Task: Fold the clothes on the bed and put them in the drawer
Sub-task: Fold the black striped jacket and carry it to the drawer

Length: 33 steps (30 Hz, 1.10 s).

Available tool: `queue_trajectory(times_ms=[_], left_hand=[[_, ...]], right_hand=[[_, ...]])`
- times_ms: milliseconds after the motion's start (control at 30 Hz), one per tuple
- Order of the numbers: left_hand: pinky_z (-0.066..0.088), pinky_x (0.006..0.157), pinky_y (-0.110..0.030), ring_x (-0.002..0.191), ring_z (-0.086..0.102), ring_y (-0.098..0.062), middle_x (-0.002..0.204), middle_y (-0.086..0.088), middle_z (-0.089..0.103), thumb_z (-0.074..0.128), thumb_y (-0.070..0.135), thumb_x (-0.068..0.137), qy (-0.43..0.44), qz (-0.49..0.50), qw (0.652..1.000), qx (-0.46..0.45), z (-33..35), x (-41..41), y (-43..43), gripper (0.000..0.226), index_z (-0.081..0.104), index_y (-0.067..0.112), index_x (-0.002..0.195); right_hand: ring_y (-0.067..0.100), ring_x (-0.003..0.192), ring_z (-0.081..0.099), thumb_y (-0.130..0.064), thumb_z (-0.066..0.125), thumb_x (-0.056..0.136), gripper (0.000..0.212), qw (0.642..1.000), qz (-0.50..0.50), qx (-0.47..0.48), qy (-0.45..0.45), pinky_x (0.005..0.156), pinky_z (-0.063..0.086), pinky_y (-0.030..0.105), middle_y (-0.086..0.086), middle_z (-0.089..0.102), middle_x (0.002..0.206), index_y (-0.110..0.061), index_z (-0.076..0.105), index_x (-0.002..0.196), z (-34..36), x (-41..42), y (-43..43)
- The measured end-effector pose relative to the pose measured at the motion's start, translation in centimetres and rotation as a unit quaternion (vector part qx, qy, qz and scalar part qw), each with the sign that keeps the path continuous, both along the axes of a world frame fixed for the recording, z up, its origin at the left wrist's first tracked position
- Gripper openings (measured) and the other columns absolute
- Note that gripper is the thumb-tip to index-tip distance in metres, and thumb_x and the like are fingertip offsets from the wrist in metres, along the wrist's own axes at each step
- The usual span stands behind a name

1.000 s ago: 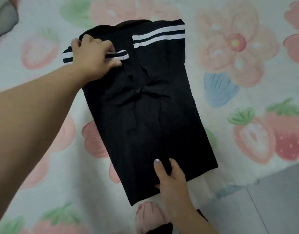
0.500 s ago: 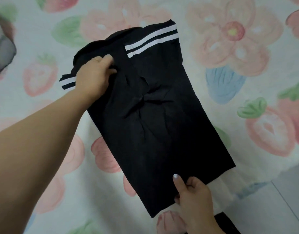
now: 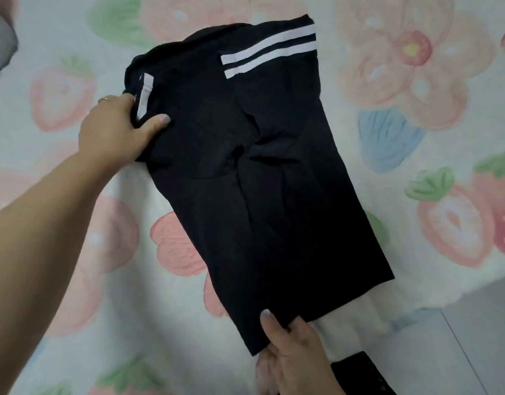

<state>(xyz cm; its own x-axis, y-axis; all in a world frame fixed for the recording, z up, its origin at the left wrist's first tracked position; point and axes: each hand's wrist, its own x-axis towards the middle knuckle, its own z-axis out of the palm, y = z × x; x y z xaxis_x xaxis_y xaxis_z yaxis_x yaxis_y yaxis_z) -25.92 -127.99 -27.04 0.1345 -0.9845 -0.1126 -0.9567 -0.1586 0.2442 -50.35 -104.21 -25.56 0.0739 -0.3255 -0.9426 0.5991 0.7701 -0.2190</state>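
A black shirt (image 3: 262, 195) with white-striped sleeve cuffs lies folded into a long narrow strip on the bed (image 3: 74, 295). My left hand (image 3: 117, 132) grips the shirt's upper left edge, thumb on top, where the left striped cuff is tucked in. My right hand (image 3: 291, 349) pinches the bottom hem near the bed's edge, thumb on the fabric. The right striped cuff (image 3: 268, 52) lies flat across the top.
The bed has a pale sheet printed with strawberries and flowers. A grey item (image 3: 0, 49) lies at the far left. Grey floor (image 3: 479, 337) shows at the bottom right beyond the bed's edge, with a dark object (image 3: 359, 377) near my right wrist.
My left hand slid from the shirt's upper middle to its left edge, tucking the left striped sleeve inward. My right hand kept its hold on the hem.
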Motion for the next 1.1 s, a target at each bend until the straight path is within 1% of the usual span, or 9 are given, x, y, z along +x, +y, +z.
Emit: queue_trajectory(times_ms=[167, 233, 267, 333, 433, 667, 800, 967, 1100], left_hand=[[0.034, 0.067, -0.041, 0.087, 0.052, -0.043, 0.086, -0.027, 0.054, 0.040, 0.035, 0.096, -0.006, 0.003, 0.999, -0.035, 1.0, 1.9, -1.4, 0.032, 0.050, 0.007, 0.085], [0.032, 0.066, -0.038, 0.084, 0.050, -0.038, 0.080, -0.018, 0.051, 0.037, 0.041, 0.096, -0.021, 0.007, 1.000, -0.014, 1.1, 2.3, -2.3, 0.034, 0.048, 0.012, 0.083], [0.033, 0.066, -0.037, 0.082, 0.048, -0.035, 0.079, -0.014, 0.049, 0.036, 0.044, 0.096, -0.029, 0.002, 1.000, 0.005, 1.1, 2.4, -2.4, 0.035, 0.047, 0.014, 0.082], [0.035, 0.068, -0.039, 0.083, 0.050, -0.036, 0.081, -0.016, 0.051, 0.035, 0.046, 0.096, -0.038, -0.012, 0.999, 0.027, 0.8, 2.0, -2.3, 0.038, 0.048, 0.012, 0.085], [0.035, 0.076, -0.043, 0.089, 0.053, -0.044, 0.092, -0.028, 0.058, 0.035, 0.039, 0.098, -0.051, -0.016, 0.998, -0.020, 0.3, 1.2, -1.6, 0.037, 0.050, 0.005, 0.096], [0.026, 0.096, -0.034, 0.119, 0.040, -0.034, 0.123, -0.015, 0.049, 0.041, 0.034, 0.090, 0.057, 0.067, 0.981, -0.173, 1.1, -5.6, 0.8, 0.037, 0.054, 0.018, 0.120], [0.041, 0.076, -0.029, 0.091, 0.055, -0.021, 0.083, 0.002, 0.057, 0.052, 0.050, 0.084, 0.284, 0.091, 0.954, -0.043, 1.8, -11.8, -0.8, 0.037, 0.060, 0.017, 0.098], [0.042, 0.075, -0.029, 0.102, 0.055, -0.019, 0.088, 0.004, 0.057, 0.064, 0.047, 0.078, 0.228, 0.098, 0.967, 0.055, 0.5, -15.7, -0.7, 0.031, 0.055, 0.018, 0.085], [0.041, 0.067, -0.016, 0.072, 0.050, -0.003, 0.073, 0.014, 0.048, 0.070, 0.027, 0.079, 0.319, 0.083, 0.944, 0.008, -0.1, -16.1, 1.6, 0.019, 0.055, 0.018, 0.087]], right_hand=[[0.042, 0.101, 0.061, -0.010, 0.061, 0.086, 0.009, 0.992, 0.092, -0.007, 0.086, 0.087, 0.048, 0.051, 0.017, 0.068, 0.093, -0.016, 0.065, 0.092, 0.5, 1.1, 2.2], [0.016, 0.105, 0.058, -0.038, 0.059, 0.087, 0.023, 0.938, 0.301, -0.060, 0.162, 0.103, 0.034, 0.019, -0.002, 0.062, 0.097, -0.019, 0.062, 0.098, 0.4, 1.8, 2.9], [-0.004, 0.098, 0.051, -0.024, 0.037, 0.090, 0.026, 0.902, 0.381, -0.049, 0.196, 0.092, 0.023, -0.003, -0.020, 0.052, 0.091, -0.023, 0.060, 0.103, 0.1, 2.0, 3.1], [-0.004, 0.087, 0.053, -0.094, 0.040, 0.039, 0.081, 0.864, 0.447, -0.028, 0.229, 0.084, 0.027, -0.001, -0.020, 0.047, 0.066, -0.025, 0.063, 0.075, 1.1, 2.2, 3.3], [0.015, 0.075, 0.060, -0.063, 0.065, 0.056, 0.041, 0.921, 0.364, 0.008, 0.142, 0.087, 0.048, 0.033, -0.010, 0.061, 0.065, -0.022, 0.065, 0.060, 0.9, 2.1, 2.2], [0.017, 0.046, 0.059, -0.002, 0.058, 0.086, 0.016, 0.979, 0.140, 0.082, 0.124, 0.045, 0.043, 0.024, 0.010, 0.065, 0.052, 0.002, 0.066, 0.073, -0.3, -1.9, 1.9], [0.023, 0.062, 0.063, -0.014, 0.054, 0.089, 0.011, 0.984, -0.034, 0.059, 0.165, 0.048, 0.047, 0.027, 0.010, 0.068, 0.062, -0.006, 0.060, 0.084, 0.4, -6.5, -2.0], [0.017, 0.061, 0.067, -0.015, 0.066, 0.082, 0.012, 0.988, -0.048, 0.038, 0.145, 0.046, 0.051, 0.022, 0.010, 0.068, 0.075, -0.009, 0.056, 0.078, 0.2, -7.2, -3.3], [0.017, 0.069, 0.068, -0.021, 0.065, 0.083, 0.020, 0.982, 0.026, 0.001, 0.188, 0.061, 0.053, 0.025, 0.010, 0.070, 0.076, -0.006, 0.056, 0.073, -0.7, -7.1, -3.0]])
